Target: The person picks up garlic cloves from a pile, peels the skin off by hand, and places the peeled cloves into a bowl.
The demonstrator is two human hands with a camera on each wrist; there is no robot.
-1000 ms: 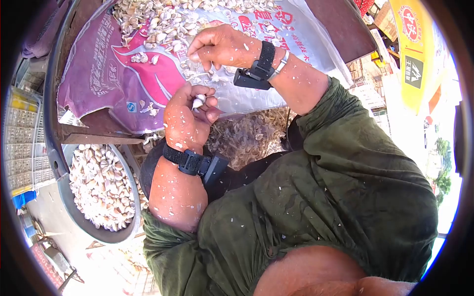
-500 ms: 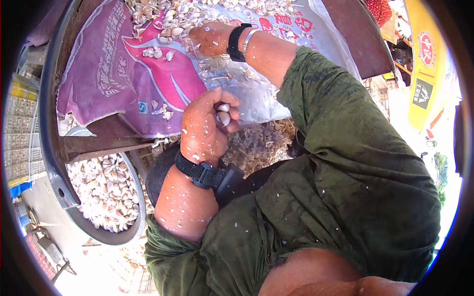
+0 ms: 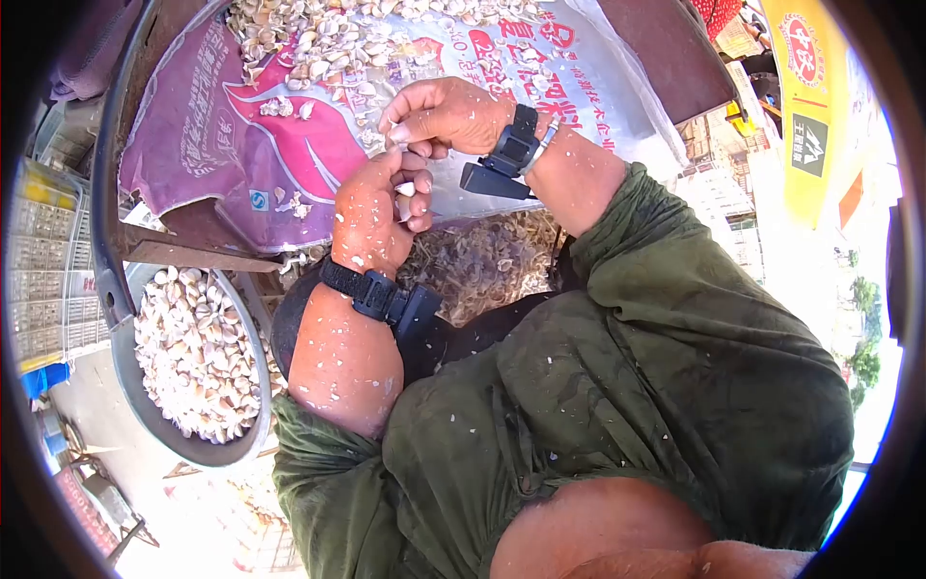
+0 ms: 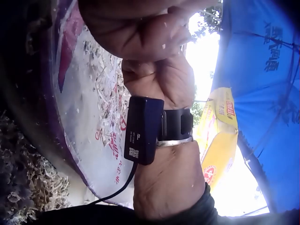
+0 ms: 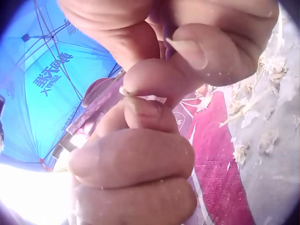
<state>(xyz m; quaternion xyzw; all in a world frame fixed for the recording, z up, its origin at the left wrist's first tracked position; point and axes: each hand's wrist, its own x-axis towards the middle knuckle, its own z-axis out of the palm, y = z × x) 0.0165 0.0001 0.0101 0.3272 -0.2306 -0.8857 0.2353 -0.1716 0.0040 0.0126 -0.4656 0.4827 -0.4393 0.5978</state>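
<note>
- Garlic clove (image 3: pixel 406 190) sits in the left hand (image 3: pixel 371 214), fingers curled round it, so left's nearer
- roughly 6 o'clock from the right hand (image 3: pixel 455 118)
- can't tell if right's pinching anything tbh

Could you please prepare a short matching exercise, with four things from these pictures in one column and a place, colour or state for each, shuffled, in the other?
Things:
1. Basin
2. Shirt
3. Canopy
4. Left hand

Descriptions:
A. Blue, with lettering
B. Holding a pale garlic clove
C. Filled with many loose cloves
D. Dark green

Right pairs: 1-C, 2-D, 3-A, 4-B.
</note>
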